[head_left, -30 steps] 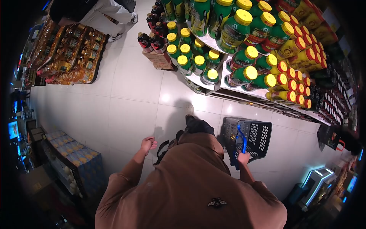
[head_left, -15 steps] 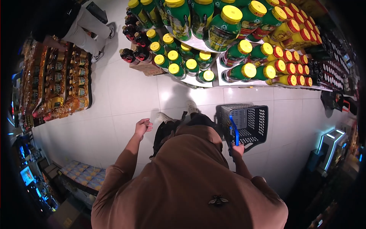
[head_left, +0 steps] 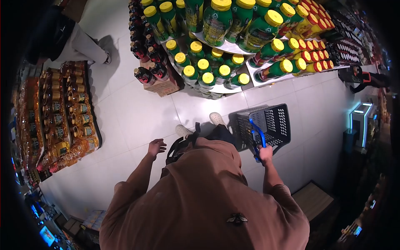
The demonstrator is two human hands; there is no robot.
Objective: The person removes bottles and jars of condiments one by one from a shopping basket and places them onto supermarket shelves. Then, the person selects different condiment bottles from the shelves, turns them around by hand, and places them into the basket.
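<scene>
Head view shows the right hand (head_left: pixel 265 153) clamped on the blue handle (head_left: pixel 256 134) of a seemingly empty basket (head_left: pixel 266 125), left hand (head_left: pixel 156 146) free, fingers loosely apart, shelf bottles (head_left: pixel 208 66) untouched.

Perforated matt plastic basket (head_left: pixel 271 125), glossy tiled floor (head_left: pixel 133 112), shiny plastic bottles (head_left: pixel 216 21), soft brown cloth top (head_left: pixel 200 196).

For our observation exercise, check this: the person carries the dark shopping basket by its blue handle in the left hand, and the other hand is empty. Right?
Not quite. The head view shows the right hand gripping the blue handle of the basket; the left hand is the empty one.
</scene>
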